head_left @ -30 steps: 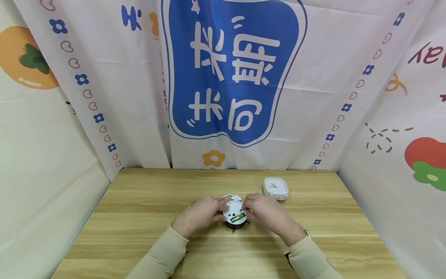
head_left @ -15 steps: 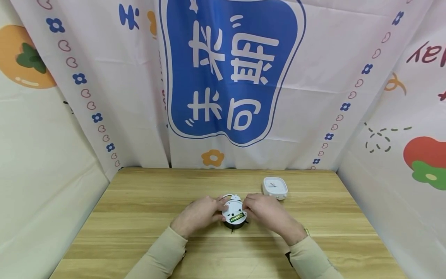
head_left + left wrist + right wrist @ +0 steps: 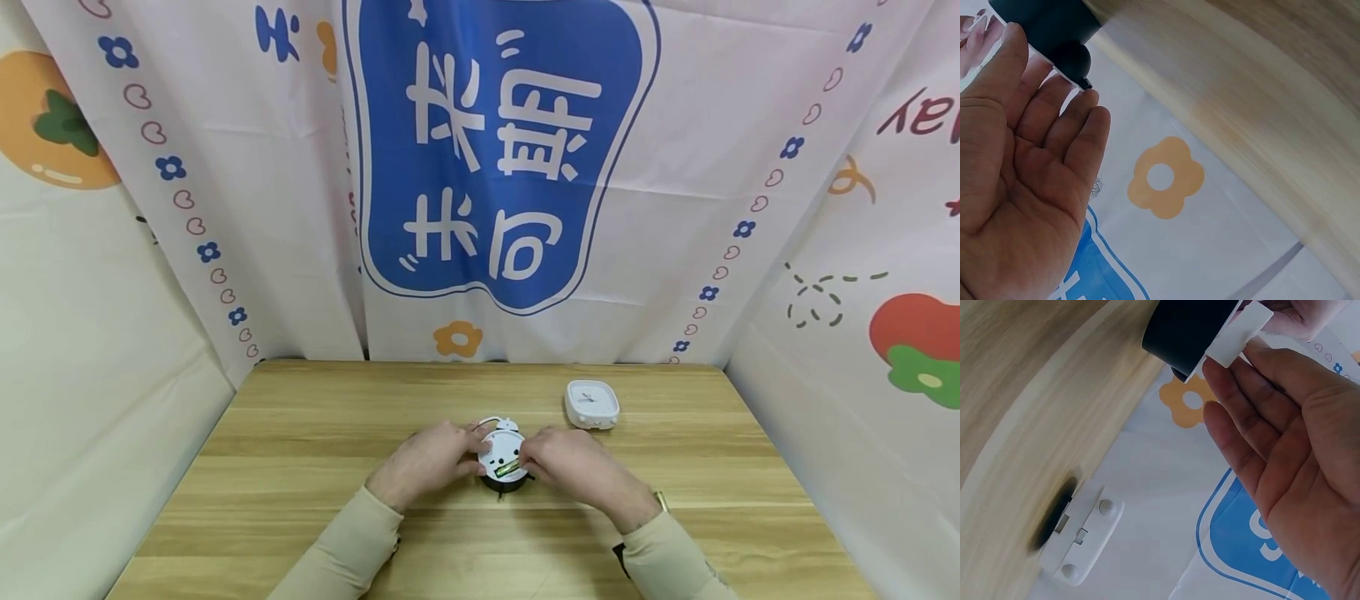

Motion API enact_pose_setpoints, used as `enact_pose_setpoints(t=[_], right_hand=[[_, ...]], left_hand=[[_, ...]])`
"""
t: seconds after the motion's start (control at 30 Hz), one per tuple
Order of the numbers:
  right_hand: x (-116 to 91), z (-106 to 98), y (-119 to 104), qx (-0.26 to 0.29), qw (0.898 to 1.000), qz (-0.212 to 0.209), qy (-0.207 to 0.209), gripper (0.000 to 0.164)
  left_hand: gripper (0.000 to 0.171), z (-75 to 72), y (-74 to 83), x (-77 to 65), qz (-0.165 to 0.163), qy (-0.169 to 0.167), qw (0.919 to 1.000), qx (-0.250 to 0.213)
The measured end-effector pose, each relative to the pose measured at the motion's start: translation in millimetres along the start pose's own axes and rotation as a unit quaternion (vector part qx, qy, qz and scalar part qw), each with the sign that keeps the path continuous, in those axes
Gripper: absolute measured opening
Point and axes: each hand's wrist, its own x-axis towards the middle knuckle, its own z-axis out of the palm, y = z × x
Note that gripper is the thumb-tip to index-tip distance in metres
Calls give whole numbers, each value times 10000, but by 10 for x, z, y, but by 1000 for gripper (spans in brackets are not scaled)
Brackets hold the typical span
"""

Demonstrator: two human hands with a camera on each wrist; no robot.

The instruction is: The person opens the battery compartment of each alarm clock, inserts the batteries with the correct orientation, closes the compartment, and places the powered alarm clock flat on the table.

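A round twin-bell alarm clock (image 3: 495,448) with a dark body lies face down on the wooden table, white back up. A green-and-gold battery (image 3: 506,469) shows in its back. My left hand (image 3: 442,457) holds the clock by its left side, thumb and fingers at the rim. My right hand (image 3: 576,468) is at the clock's right side, over the battery's right end. In the right wrist view it pinches a small white rectangular battery cover (image 3: 1239,334) against the clock's back edge. The clock's dark side (image 3: 1047,22) shows above my left fingertips in the left wrist view.
A white rounded-square clock (image 3: 592,403) lies face up behind my right hand. The wooden table (image 3: 322,417) ends at a printed cloth backdrop (image 3: 645,317), and more cloth hangs on both sides.
My right hand has shifted slightly toward me and onto the clock's back, now covering the battery's right end. My left hand and the clock have stayed in place.
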Motion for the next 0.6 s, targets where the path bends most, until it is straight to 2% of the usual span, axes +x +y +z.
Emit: enact_pose_setpoints(t=[0.6], right_hand=[[31,1,-93,-192,9996,175,-89,21]], left_hand=[[37,-7,2,17,33,93,9999,100]])
